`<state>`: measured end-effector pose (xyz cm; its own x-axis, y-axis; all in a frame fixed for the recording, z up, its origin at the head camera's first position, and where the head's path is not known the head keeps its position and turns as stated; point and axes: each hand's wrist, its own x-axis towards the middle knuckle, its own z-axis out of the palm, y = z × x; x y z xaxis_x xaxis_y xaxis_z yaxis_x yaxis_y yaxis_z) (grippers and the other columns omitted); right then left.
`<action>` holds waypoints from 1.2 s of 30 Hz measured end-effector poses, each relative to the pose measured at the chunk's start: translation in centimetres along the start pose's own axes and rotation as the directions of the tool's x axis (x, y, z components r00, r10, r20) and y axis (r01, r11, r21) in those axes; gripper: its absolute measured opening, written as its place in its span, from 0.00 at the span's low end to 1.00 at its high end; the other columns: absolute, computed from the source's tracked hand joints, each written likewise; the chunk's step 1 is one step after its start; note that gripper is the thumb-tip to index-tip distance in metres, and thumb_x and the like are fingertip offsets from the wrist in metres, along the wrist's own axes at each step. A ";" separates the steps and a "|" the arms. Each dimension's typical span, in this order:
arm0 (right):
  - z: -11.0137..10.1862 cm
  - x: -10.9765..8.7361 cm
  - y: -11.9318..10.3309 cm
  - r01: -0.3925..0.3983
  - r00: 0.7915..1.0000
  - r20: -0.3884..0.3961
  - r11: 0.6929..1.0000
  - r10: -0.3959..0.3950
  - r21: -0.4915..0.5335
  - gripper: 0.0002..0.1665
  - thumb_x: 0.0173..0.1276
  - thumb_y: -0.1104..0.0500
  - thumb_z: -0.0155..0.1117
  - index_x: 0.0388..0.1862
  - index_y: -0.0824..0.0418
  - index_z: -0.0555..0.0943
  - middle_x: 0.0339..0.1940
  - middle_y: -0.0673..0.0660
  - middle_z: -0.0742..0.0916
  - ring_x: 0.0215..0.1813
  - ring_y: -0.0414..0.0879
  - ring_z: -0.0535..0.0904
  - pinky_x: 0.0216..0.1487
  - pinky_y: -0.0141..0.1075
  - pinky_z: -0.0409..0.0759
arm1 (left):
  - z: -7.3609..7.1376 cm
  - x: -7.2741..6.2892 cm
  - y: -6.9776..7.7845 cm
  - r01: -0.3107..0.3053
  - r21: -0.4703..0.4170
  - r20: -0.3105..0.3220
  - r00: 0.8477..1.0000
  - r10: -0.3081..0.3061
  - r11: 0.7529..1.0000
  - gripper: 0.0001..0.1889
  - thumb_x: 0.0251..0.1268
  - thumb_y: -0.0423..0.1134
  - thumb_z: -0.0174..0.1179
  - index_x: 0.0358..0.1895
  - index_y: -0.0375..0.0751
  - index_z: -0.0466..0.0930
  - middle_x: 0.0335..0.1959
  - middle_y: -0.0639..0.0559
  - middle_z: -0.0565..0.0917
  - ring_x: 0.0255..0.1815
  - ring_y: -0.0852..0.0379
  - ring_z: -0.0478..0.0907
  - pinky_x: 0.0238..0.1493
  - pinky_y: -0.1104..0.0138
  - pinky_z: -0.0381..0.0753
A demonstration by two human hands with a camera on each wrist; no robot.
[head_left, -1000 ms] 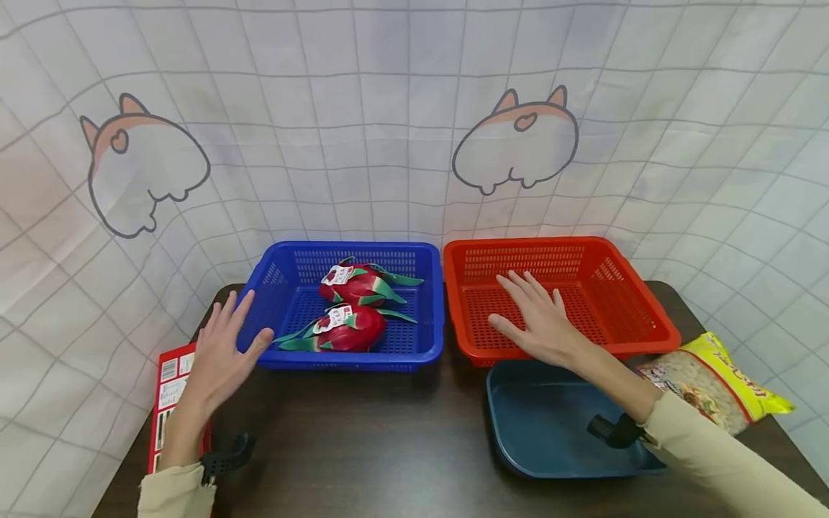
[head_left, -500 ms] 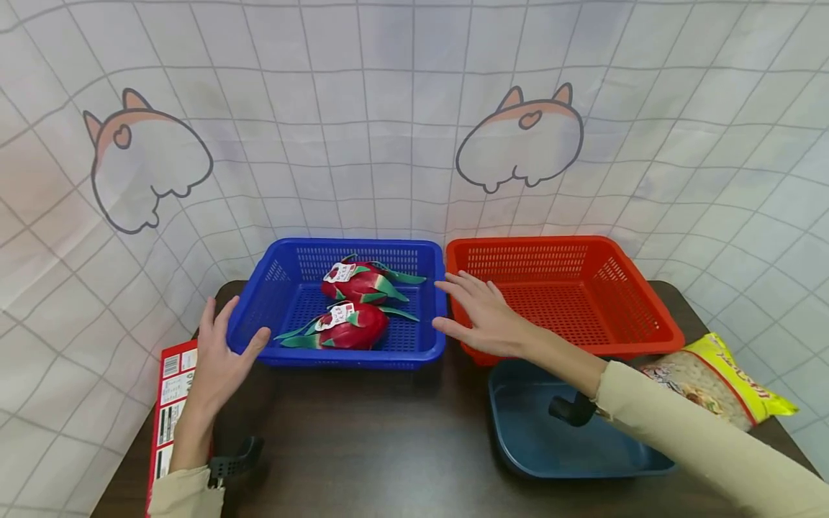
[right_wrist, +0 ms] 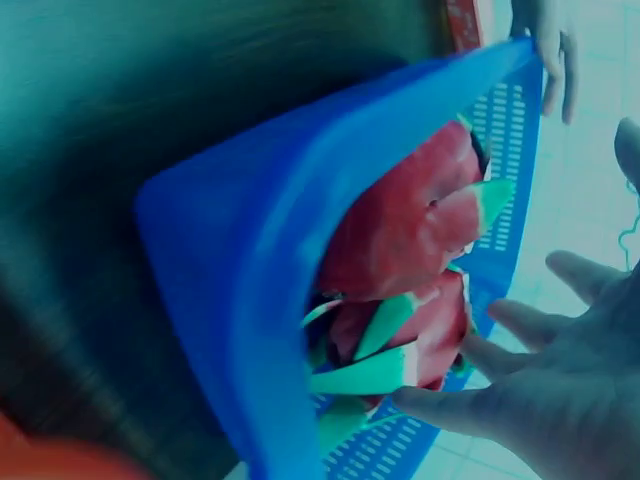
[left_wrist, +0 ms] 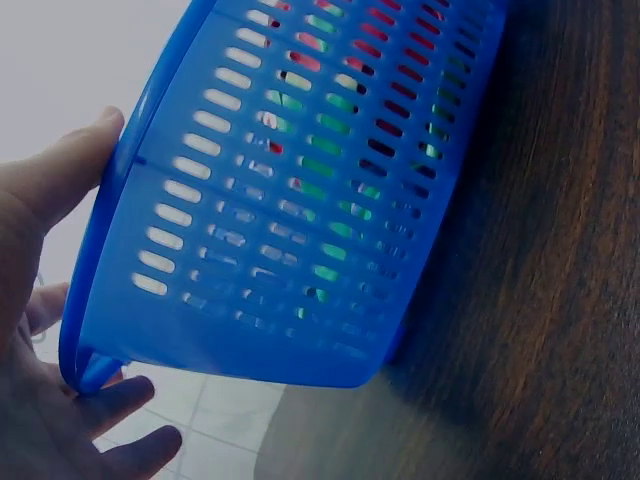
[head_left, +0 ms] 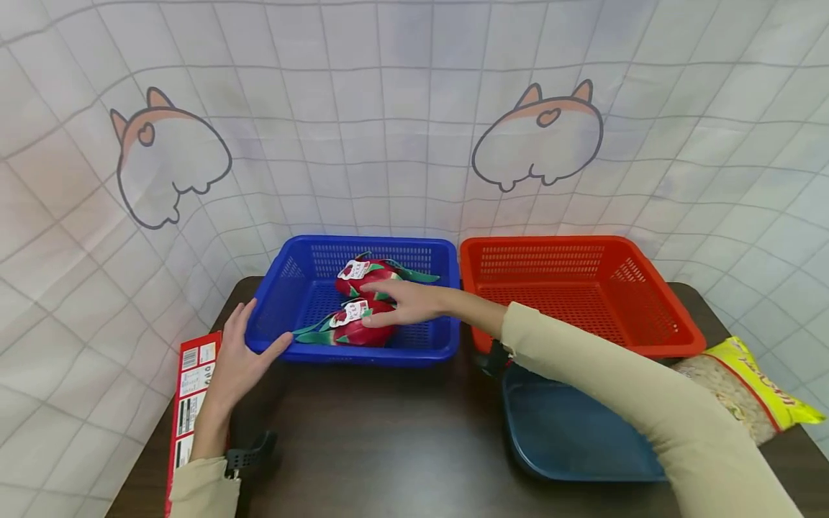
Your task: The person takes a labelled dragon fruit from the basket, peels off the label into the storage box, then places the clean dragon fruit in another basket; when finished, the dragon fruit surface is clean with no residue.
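Note:
Two dragon fruits with white labels and green leaf tips lie in a blue plastic basket (head_left: 369,355): a front dragon fruit (head_left: 370,333) and a back dragon fruit (head_left: 383,273). Over them reaches my right hand (head_left: 417,301), its fingers stretched out and overlapping both fruits. In the right wrist view those fingers are spread beside the red skins (right_wrist: 400,225), not curled round either one. My left hand (head_left: 238,363) is at the basket's front left corner. The left wrist view has the thumb (left_wrist: 75,165) against the basket's rim and the other fingers spread past the corner.
To the right of the blue basket stands a red basket (head_left: 686,345). A dark blue tub (head_left: 583,432) sits in front of it, under my right sleeve. A yellow clear-fronted bag (head_left: 754,388) lies at far right, a red and white box (head_left: 188,392) at left.
My right hand has moved left from over the red basket to over the dragon fruits. My left hand has come to the blue basket's front left corner. The view has shifted slightly.

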<state>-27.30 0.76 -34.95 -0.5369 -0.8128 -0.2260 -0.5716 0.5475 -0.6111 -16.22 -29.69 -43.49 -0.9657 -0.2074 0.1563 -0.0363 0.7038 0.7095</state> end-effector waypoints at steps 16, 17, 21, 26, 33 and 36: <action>0.3 4.4 1.0 0.005 0.998 0.059 0.999 -0.002 -0.040 0.45 0.68 0.41 0.56 0.78 0.53 0.54 0.78 0.56 0.62 0.78 0.52 0.56 0.73 0.52 0.65 | -0.2 0.1 -0.8 0.045 -0.002 0.110 0.993 -0.045 0.999 0.57 0.58 0.63 0.60 0.78 0.55 0.26 0.80 0.39 0.37 0.76 0.30 0.46 0.64 0.28 0.56; 0.2 4.6 1.0 0.011 0.998 0.063 0.999 -0.008 -0.040 0.44 0.68 0.41 0.56 0.78 0.52 0.54 0.78 0.56 0.61 0.78 0.52 0.55 0.73 0.53 0.65 | -0.2 0.1 -0.8 0.047 -0.003 0.113 0.993 -0.046 0.999 0.57 0.58 0.63 0.60 0.78 0.55 0.26 0.80 0.38 0.37 0.76 0.30 0.46 0.64 0.28 0.56; -0.2 5.4 0.8 0.024 0.995 0.097 0.999 -0.020 -0.037 0.43 0.69 0.42 0.55 0.78 0.51 0.55 0.79 0.55 0.61 0.79 0.51 0.54 0.74 0.52 0.64 | -0.3 0.2 -1.0 0.045 -0.006 0.115 0.992 -0.044 0.999 0.57 0.58 0.64 0.60 0.78 0.55 0.25 0.80 0.38 0.38 0.75 0.29 0.48 0.63 0.28 0.57; -0.2 6.3 0.3 0.030 0.991 0.134 0.999 -0.028 -0.014 0.40 0.70 0.42 0.54 0.78 0.50 0.56 0.78 0.53 0.63 0.79 0.49 0.55 0.75 0.49 0.62 | -0.5 0.1 -1.3 0.041 -0.016 0.105 0.994 -0.039 0.999 0.57 0.57 0.65 0.60 0.78 0.59 0.25 0.80 0.38 0.41 0.74 0.28 0.51 0.62 0.29 0.60; 0.1 6.8 0.2 0.028 0.982 0.188 1.000 -0.025 -0.010 0.43 0.67 0.42 0.58 0.77 0.49 0.57 0.78 0.53 0.63 0.79 0.48 0.55 0.76 0.48 0.62 | -0.4 0.3 -1.4 0.023 -0.033 0.122 0.992 -0.019 0.999 0.56 0.58 0.64 0.60 0.77 0.62 0.24 0.80 0.38 0.42 0.74 0.27 0.52 0.62 0.29 0.60; 0.0 7.0 0.2 0.031 0.981 0.192 0.999 -0.024 -0.034 0.44 0.65 0.42 0.62 0.77 0.48 0.58 0.78 0.52 0.63 0.78 0.47 0.56 0.76 0.47 0.61 | -0.3 0.4 -1.5 0.021 -0.037 0.124 0.992 -0.016 0.999 0.56 0.58 0.64 0.60 0.77 0.63 0.24 0.80 0.38 0.43 0.74 0.27 0.53 0.61 0.30 0.61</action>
<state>-31.17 -4.86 -36.71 -0.3937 -0.8487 -0.3532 -0.6085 0.5286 -0.5919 -16.51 -31.04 -44.29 -0.9895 -0.1325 0.0583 -0.0467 0.6735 0.7377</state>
